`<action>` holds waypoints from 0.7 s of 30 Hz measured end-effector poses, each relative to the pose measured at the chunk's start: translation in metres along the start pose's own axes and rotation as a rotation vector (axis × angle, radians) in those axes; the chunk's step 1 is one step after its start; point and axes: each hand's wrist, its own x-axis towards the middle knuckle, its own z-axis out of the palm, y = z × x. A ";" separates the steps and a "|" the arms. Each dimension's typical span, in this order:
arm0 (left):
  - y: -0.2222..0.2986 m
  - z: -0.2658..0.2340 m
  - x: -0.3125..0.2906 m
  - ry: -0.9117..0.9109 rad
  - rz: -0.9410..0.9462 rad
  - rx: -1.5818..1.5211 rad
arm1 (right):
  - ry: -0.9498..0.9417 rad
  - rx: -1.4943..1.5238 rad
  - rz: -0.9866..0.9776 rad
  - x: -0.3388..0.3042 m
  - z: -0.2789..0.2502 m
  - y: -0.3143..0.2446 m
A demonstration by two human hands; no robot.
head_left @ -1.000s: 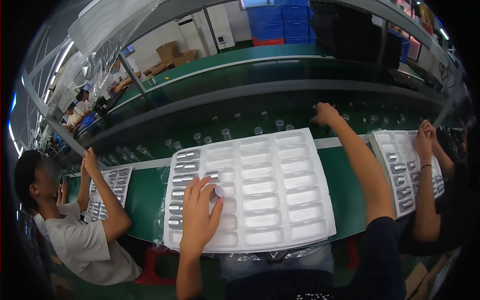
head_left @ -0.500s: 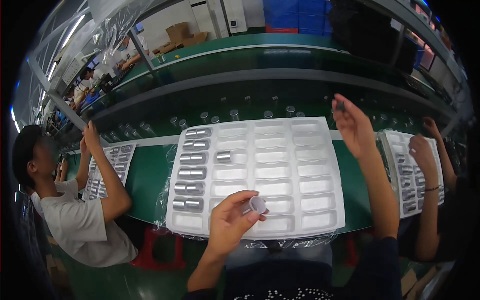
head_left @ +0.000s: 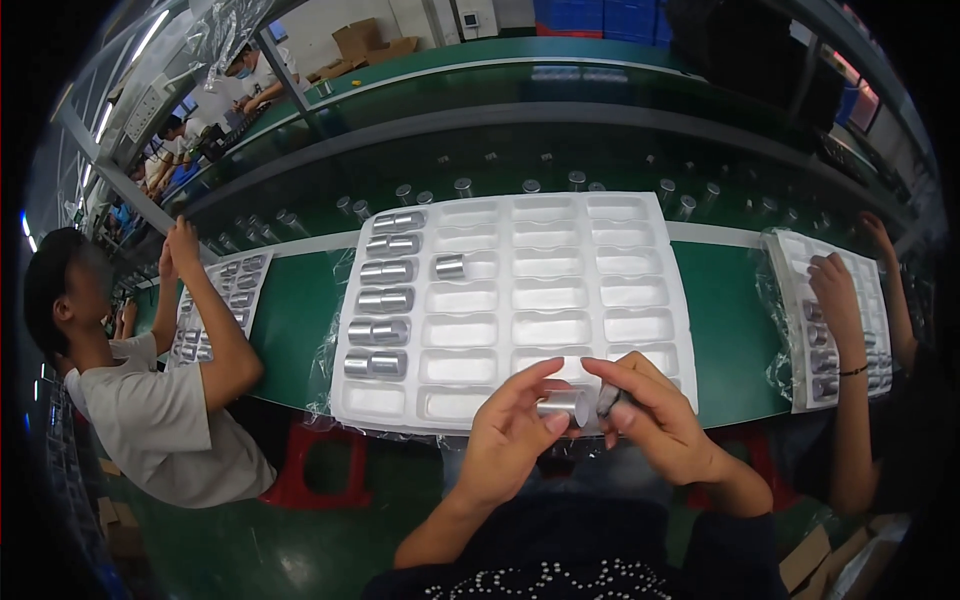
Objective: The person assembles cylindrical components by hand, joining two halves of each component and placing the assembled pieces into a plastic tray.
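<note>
Over the near edge of the white foam tray (head_left: 504,300), my left hand (head_left: 500,435) grips a silver metal cylinder (head_left: 564,404) lying sideways, its open end turned right. Close beside that end, my right hand (head_left: 660,425) pinches a small dark piece (head_left: 608,401), partly hidden by the fingers; I cannot tell whether it touches the cylinder. Silver cylinders (head_left: 386,300) lie in pairs down the tray's left column. A single cylinder (head_left: 450,267) rests in the second column.
Several silver cylinders (head_left: 463,188) stand on the dark green surface behind the tray. At left, a person (head_left: 165,400) sits beside another filled tray (head_left: 255,270). At right, a co-worker's hand (head_left: 835,290) is over a further tray (head_left: 800,400). A red stool (head_left: 305,480) stands lower left.
My right hand has come down from the far side, bringing the dark piece next to the cylinder. My left hand has moved right and turned the cylinder's open end toward it.
</note>
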 end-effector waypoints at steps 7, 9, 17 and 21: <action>-0.008 -0.009 -0.002 -0.077 0.105 0.049 | 0.125 -0.100 -0.268 -0.003 0.006 0.014; -0.011 -0.012 -0.003 -0.100 0.131 0.009 | 0.228 -0.014 -0.249 -0.002 0.011 0.014; 0.000 -0.012 -0.004 -0.096 -0.055 -0.129 | 0.247 0.089 -0.283 0.007 -0.010 0.022; -0.005 -0.028 -0.003 -0.122 -0.200 -0.162 | 0.118 0.038 -0.344 0.017 -0.016 0.016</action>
